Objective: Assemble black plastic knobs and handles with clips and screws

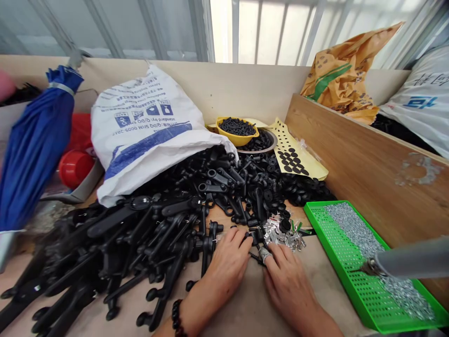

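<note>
My left hand (229,256) is low over the table, its fingers curled round a small black plastic part (257,234). Close beside it, my right hand (289,276) has its fingers bent and drawn together at the same part; what they pinch is hidden. One right fingertip is wrapped in whitish tape (264,254). Just beyond my right fingers lies a heap of small metal clips (282,231) with a few black discs on it. Several assembled black crank handles (168,234) are piled left of my left hand.
Loose black handle parts (224,180) spill from a white sack (147,126). A yellow bowl (238,135) of black pieces stands behind, near a sheet of black stickers (293,159). At right, a power screwdriver (410,260) hangs over a green tray (336,276) of screws, beside a wooden board (351,145).
</note>
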### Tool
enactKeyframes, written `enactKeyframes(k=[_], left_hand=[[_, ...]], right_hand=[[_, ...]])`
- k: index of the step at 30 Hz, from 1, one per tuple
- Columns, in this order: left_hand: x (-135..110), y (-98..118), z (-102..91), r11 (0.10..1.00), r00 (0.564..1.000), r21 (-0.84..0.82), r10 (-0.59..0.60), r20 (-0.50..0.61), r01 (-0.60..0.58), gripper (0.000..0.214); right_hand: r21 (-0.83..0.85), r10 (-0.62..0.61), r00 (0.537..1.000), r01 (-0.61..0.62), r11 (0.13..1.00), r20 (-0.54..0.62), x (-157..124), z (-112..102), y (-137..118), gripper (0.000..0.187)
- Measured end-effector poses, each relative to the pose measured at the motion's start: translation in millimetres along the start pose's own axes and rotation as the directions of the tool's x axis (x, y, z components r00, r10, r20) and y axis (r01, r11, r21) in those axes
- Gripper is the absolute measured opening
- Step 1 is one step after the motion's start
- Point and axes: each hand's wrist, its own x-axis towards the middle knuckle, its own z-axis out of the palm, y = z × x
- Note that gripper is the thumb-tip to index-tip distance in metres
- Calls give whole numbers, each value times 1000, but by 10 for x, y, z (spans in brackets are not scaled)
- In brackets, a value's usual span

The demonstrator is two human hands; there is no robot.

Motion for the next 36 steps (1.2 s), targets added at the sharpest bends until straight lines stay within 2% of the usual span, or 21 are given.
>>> enactKeyframes(k=[9, 15, 19, 24, 29, 32, 36], left_hand=[[-17, -48, 93, 997, 999, -74, 31, -42, -34, 36], [-67, -77, 93, 980, 997, -200, -21, -74, 6, 45], [-112, -125, 75, 960, 995, -277, -66, -75, 42, 56], [-180, -210, 117, 954, 991, -289, -104, -79, 78, 68], [-215, -261, 220, 956, 983, -266, -156, -100, 125, 61], [-209, -272, 218, 958, 981, -266, -148, -130, 109, 57], [-170, -207, 86, 960, 985, -263, -126, -122, 90, 52]], right_hand=[[-28, 99, 994, -97, 995, 42, 90, 3, -55, 19], [40, 103, 995, -103, 994, 13, 46, 48, -41, 20], [40, 52, 998, -50, 998, -30, 4, 70, -27, 19], [1, -53, 996, 53, 999, -71, 33, 110, -19, 21], [-43, -116, 988, 112, 993, -102, 177, 210, -85, 26], [68, -95, 989, 103, 992, -114, 226, 207, -88, 26], [234, 3, 996, 19, 972, -92, 173, 71, 71, 22]])
